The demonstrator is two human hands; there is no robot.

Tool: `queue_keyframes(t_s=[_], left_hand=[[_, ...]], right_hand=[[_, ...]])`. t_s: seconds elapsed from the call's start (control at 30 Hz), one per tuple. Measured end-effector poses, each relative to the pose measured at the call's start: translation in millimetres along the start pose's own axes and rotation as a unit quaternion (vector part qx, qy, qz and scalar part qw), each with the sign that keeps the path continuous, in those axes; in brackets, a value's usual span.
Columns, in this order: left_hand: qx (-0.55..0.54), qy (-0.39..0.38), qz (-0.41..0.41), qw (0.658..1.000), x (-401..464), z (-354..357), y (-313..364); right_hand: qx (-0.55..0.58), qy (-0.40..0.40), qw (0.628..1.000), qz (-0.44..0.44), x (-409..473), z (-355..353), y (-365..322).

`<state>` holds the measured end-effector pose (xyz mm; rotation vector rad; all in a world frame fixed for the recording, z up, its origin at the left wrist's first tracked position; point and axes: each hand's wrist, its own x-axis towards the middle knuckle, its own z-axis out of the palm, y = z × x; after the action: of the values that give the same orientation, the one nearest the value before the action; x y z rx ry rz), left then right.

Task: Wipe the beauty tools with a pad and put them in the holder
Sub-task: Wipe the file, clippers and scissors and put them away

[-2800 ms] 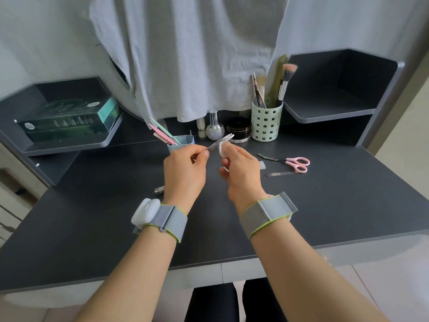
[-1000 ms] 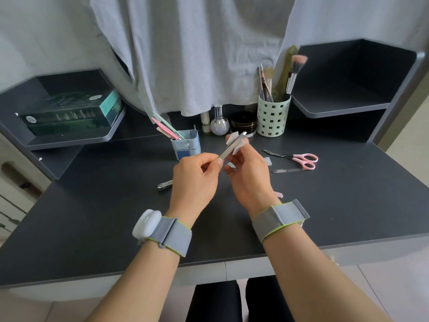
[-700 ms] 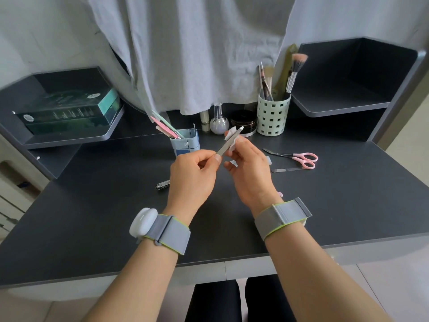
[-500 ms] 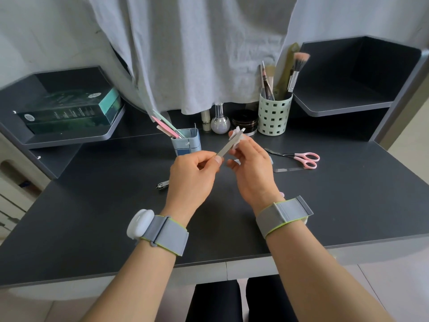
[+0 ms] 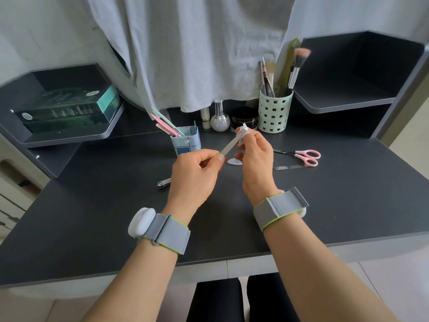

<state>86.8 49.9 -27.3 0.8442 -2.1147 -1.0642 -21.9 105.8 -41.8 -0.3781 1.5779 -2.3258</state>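
Dark grey desk (image 5: 348,205) fills the view, with raised corner shelves left and right. Grey cloth (image 5: 197,47) hangs over the back wall, its hem just above the desk. Teal-edged boxes (image 5: 67,110) sit stacked on the left shelf. Pale green perforated cup (image 5: 275,112) stands at the back, holding makeup brushes. Your left hand (image 5: 195,175) pinches the near end of a metal nail file (image 5: 228,146) between thumb and curled fingers; the file slants up and away toward the right. Your right hand (image 5: 255,159) is curled round a white pad (image 5: 242,132), which is clamped on the file's far end, both held above the desk. Blue holder (image 5: 186,142) stands just behind your left hand, with pink and green files leaning out to the left. Pink-handled scissors (image 5: 301,155) lie right of your right hand; a flat metal tool (image 5: 287,167) lies just in front of them. Nail clippers (image 5: 163,183) lie left of your left hand. A small round bottle (image 5: 220,120) and a dark jar (image 5: 245,117) stand beside the cup.
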Motion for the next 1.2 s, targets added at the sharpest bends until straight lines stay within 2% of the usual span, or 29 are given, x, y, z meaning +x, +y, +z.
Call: queue_keyframes(t_s=[0.43,0.83,1.03,1.2], left_hand=[[0.013,-0.001,0.010,1.000,1.2,-1.0,8.5],[-0.016,0.005,-0.015,1.000,6.8,-5.0,12.6],[-0.023,0.008,-0.038,0.999,3.0,-7.0,7.1],[-0.029,0.010,-0.051,0.998,2.4,-4.3,6.7]], right_hand=[[-0.046,0.044,0.998,-0.001,8.7,6.8,-0.2],[-0.080,0.111,0.990,0.025,31.6,8.4,-8.8],[-0.143,0.034,0.988,0.049,26.7,-7.7,-8.0],[-0.199,0.001,0.978,0.064,19.8,-17.2,-7.5]])
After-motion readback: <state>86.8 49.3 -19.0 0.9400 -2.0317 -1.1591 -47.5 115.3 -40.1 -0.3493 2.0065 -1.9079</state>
